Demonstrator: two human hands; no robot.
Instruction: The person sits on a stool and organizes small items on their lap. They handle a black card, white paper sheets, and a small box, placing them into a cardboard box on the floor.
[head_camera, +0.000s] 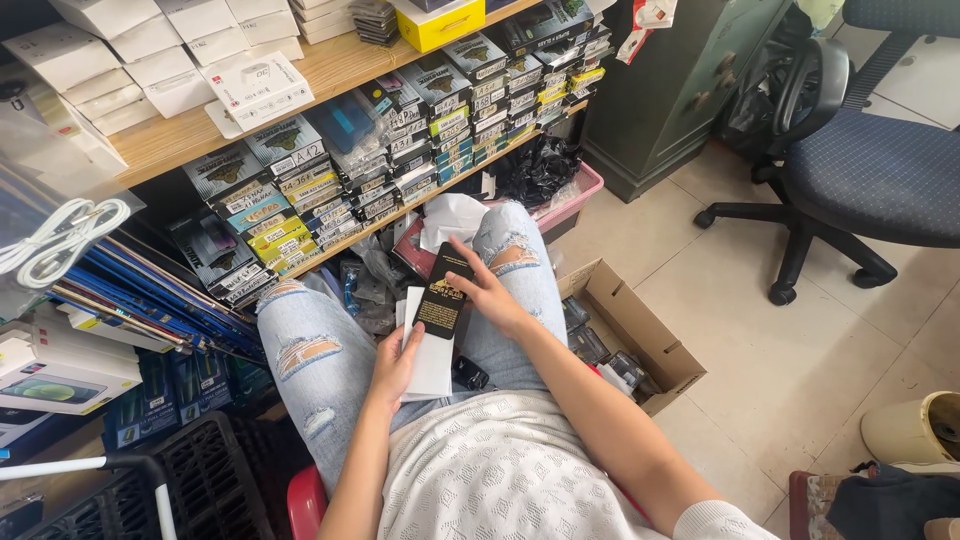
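Black box, slim with gold print, is lying over the person's lap, between the knees, with its lower end overlapping a white sleeve. The right hand is gripping the black box along its right edge, fingers curled around the upper part and thumb pressing on the side. The left hand is holding the white sleeve from the left, thumb lying on its face and fingers tucked behind it. Both hands are closed on their items, and the two items are touching where they overlap.

The person is sitting in ripped light jeans and a white knitted top. A small dark thing is lying on the lap just below the sleeve; what it is cannot be told. An open cardboard carton is standing on the tiled floor just right of the right leg. Shelves packed with small boxes are rising ahead, and an office chair is standing well apart on the right.
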